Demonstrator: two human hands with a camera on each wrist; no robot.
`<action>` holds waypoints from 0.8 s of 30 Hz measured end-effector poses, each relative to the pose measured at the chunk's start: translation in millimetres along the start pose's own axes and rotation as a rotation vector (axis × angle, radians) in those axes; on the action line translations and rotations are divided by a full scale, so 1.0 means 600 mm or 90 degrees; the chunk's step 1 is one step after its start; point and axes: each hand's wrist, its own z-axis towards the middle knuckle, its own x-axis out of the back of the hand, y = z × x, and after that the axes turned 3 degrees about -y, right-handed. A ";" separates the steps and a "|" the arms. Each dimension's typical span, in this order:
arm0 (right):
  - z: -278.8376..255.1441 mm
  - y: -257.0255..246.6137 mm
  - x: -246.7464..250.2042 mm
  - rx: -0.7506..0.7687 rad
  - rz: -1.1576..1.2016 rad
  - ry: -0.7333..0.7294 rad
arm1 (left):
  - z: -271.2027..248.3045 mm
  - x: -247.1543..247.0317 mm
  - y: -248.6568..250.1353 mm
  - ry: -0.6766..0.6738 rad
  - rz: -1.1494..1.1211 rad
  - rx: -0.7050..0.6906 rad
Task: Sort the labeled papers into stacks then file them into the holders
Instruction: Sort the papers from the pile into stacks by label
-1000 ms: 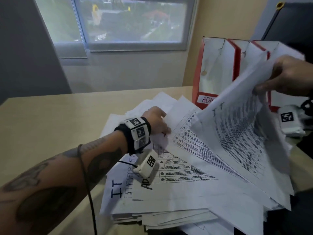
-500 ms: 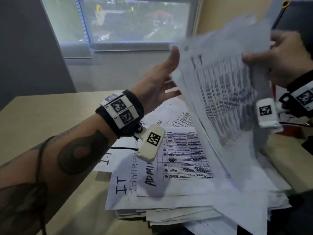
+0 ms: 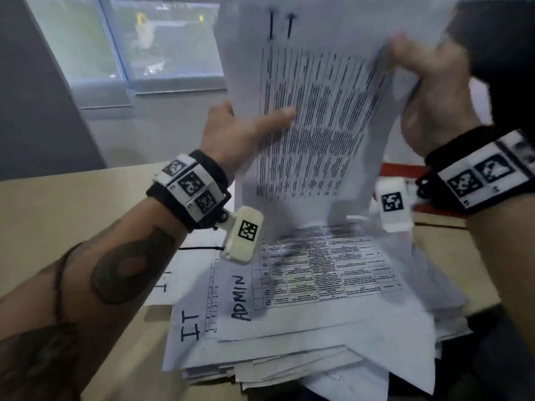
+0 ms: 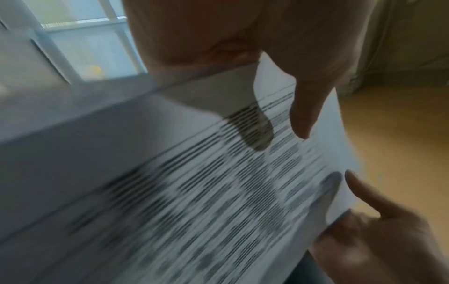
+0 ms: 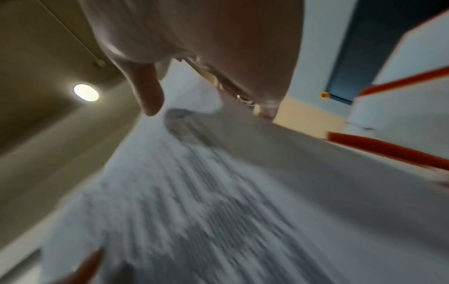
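Note:
Both hands hold the IT papers (image 3: 312,125), printed tables with "IT" handwritten at the top, upright above the desk. My left hand (image 3: 231,134) pinches their left edge, thumb (image 4: 306,107) across the print and fingers behind. At the right edge my right hand (image 3: 428,91) grips them, thumb (image 5: 150,92) on the face. Below lies the loose paper pile (image 3: 333,351): an ADMIN sheet (image 3: 318,279) on top, an IT sheet (image 3: 189,325) sticking out at the left. The papers and my right wrist hide most of the red-edged holders (image 3: 405,169).
The wooden desk (image 3: 58,227) shows bare to the left of the pile. Behind it are a grey wall and a window (image 3: 162,41). A dark object (image 3: 498,39) fills the upper right corner. A holder's red-trimmed side (image 5: 401,119) shows in the right wrist view.
My right hand lifted the IT papers off the pile and swung them upright. My left hand left the pile, rose, and took hold of their left edge.

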 end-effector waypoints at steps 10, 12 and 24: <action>-0.080 0.037 -0.020 -0.006 -0.061 0.039 | -0.014 -0.013 -0.008 0.063 0.007 -0.015; -0.089 0.035 -0.013 -0.024 -0.086 0.016 | -0.015 -0.008 -0.017 0.057 0.014 0.005; -0.093 0.009 -0.029 -0.024 -0.104 0.109 | -0.019 -0.007 0.005 0.060 0.055 -0.035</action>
